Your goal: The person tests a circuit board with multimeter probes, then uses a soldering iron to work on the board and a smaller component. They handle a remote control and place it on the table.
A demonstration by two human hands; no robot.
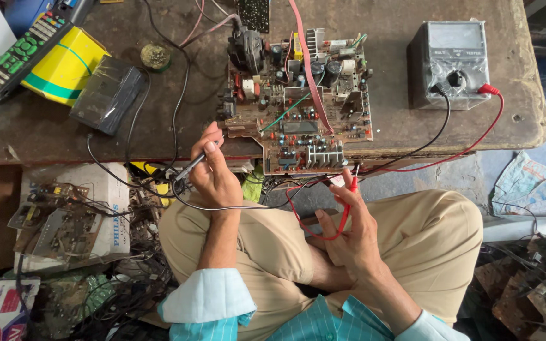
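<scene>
Below me, the brown worktop [64, 136] fills the upper half of the view, worn and stained, and I sit cross-legged in front of it in tan trousers. Near its front edge lies a circuit board [304, 107] crowded with parts, one corner hanging just over the edge. To the right of the board stands a grey meter [451, 60] with a dial; a black wire [434, 136] and a red wire [475, 142] run from it down toward my lap. At the far left of the worktop I see a yellow box [64, 66], a dark plastic-wrapped pack [109, 95] beside it, and a black remote control [17, 57]. My left hand [213, 173] is closed around the black probe [191, 167], holding it like a pen just beside the board's left corner. My right hand [349, 227] is half open over my knee, thumb and fingers pinching the red probe [351, 189], its tip pointing up at the board's near edge.
</scene>
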